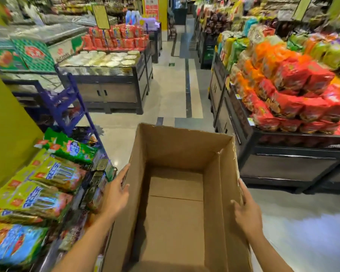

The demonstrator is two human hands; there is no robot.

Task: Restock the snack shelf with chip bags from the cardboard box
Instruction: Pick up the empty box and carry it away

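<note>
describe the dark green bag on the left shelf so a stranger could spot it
Start at the open cardboard box in the aisle; the snack shelf stands to its left. The dark green bag is the farthest one along it, by the purple rack. Nearer bags are yellow-green or blue.

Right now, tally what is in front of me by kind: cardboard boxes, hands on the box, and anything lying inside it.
Cardboard box: 1
Hands on it: 2 (left hand flat on the outer left wall, right hand gripping the right wall)
Items inside the box: 0
Total: 3
</note>
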